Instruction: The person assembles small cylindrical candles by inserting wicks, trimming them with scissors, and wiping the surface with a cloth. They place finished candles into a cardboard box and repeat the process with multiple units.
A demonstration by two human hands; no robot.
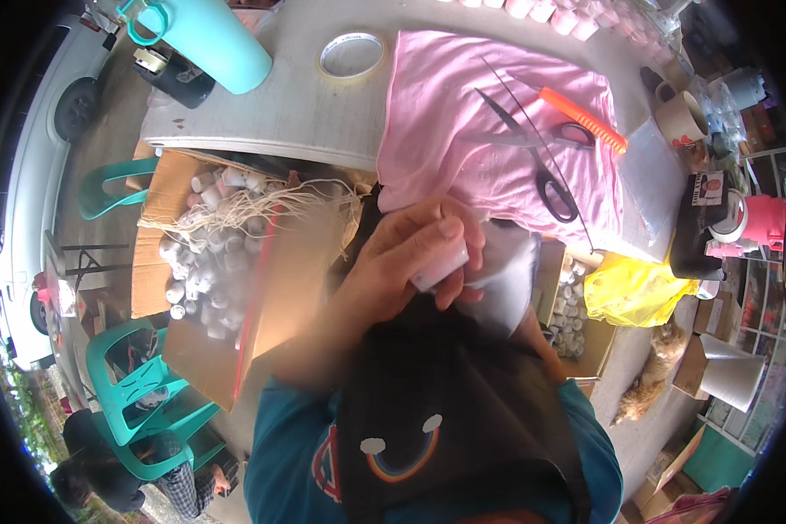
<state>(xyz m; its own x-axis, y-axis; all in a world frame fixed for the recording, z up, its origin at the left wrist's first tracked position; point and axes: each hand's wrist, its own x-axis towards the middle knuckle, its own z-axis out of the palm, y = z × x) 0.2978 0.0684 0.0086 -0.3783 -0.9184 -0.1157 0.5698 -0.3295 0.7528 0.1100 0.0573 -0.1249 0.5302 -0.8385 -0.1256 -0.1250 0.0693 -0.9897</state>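
Note:
My left hand (402,249) is closed around a small white cylinder (441,266), with pinkish marks on its side. Thumb and fingers pinch it in front of my black apron (463,393). Beside it hangs a whitish plastic bag or sheet (506,271). Of my right arm only the forearm (540,345) shows; that hand is hidden behind the whitish sheet and the apron. Just beyond my hands, a pink cloth (445,113) drapes over the table edge, with black-handled scissors (546,170), an orange cutter knife (581,118) and a thin dark rod (533,131) on it.
At left, an open cardboard box (166,183) holds many small white rolls and loose strings (271,205). Another box (598,349) of rolls stands right, by a yellow bag (637,288). A tape roll (351,55) and turquoise bottle (214,44) stand on the table. A cat (651,375) lies right.

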